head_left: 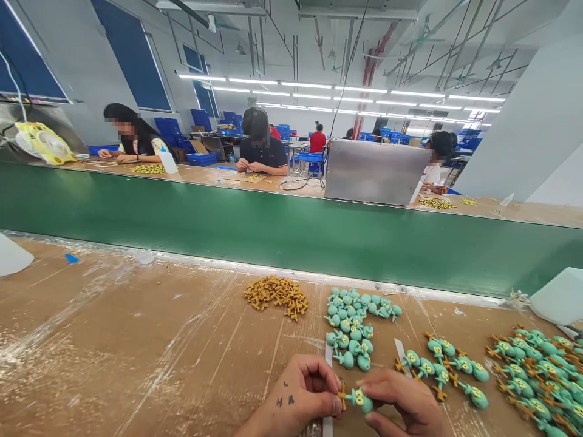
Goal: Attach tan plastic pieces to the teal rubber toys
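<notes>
My left hand (303, 391) pinches a small brown cross-shaped piece (343, 396) between thumb and fingertips. Facing it, my right hand (405, 403) grips a teal figure head (359, 400) with yellow eyes. The neck of the head meets the brown piece between my hands; whether they are fully joined I cannot tell. Just beyond lies a group of loose teal heads (350, 321). Further left is a pile of brown pieces (277, 296). To the right lie several heads with brown pieces attached (462, 364), and a larger heap of such figures (542, 376) sits at the far right.
A green belt (273, 227) runs across beyond my brown-covered table (136, 340). Whitish containers stand at the left edge (13, 255) and right edge (560, 297). Across the belt, people sit at work near a metal panel (376, 173), a glue bottle (168, 161) and a yellow fan (43, 144).
</notes>
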Demonstrator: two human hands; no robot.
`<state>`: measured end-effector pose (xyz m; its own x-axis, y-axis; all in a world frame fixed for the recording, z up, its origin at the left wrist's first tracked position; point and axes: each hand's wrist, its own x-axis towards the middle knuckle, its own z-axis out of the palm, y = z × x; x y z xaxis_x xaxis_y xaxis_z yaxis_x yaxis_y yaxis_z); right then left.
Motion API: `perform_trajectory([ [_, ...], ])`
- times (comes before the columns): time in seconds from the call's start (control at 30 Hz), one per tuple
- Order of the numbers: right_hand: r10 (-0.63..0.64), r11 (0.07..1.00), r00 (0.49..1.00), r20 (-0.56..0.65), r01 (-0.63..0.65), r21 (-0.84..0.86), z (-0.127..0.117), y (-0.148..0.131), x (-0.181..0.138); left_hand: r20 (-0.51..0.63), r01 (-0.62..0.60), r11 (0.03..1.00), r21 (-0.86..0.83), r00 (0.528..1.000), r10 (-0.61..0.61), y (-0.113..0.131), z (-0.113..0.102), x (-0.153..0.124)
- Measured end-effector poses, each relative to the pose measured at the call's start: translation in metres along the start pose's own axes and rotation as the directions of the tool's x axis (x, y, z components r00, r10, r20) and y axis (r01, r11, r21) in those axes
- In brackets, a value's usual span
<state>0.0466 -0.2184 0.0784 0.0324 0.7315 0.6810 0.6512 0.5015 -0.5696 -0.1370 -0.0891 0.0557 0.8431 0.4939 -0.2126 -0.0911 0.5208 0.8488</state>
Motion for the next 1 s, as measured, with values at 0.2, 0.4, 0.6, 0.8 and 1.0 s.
perform_trajectory([
  [0.2, 0.011, 0.999, 1.0, -0.002, -0.011, 0.035, 0.004, 0.009, -0.005, 0.051, -0.019, 0.999, 0.041, 0.999, 0.017, -0.008, -0.005, 0.004],
  [0.4, 0.326, 0.944, 0.943, -0.067, -0.328, -0.028, -0.027, 0.043, -0.033, -0.072, -0.275, 0.695, 0.664, 0.902, 0.426, 0.007, -0.031, 0.015],
  [0.6, 0.564, 0.809, 0.823, 0.073, -0.533, -0.248, -0.06, 0.064, -0.04, -0.069, -0.037, 0.168, 0.985, 0.806, 0.587, 0.028, -0.069, 0.023],
  [0.8, 0.635, 0.754, 0.757, 0.154, -0.564, -0.337, -0.079, 0.056, -0.033, 0.011, -0.023, 0.018, 1.0, 0.862, 0.506, 0.022, -0.072, 0.028],
  [1.0, 0.582, 0.772, 0.81, 0.072, -0.523, -0.36, -0.07, 0.06, -0.024, -0.016, -0.048, 0.131, 0.99, 0.894, 0.448, 0.036, -0.059, 0.026],
])
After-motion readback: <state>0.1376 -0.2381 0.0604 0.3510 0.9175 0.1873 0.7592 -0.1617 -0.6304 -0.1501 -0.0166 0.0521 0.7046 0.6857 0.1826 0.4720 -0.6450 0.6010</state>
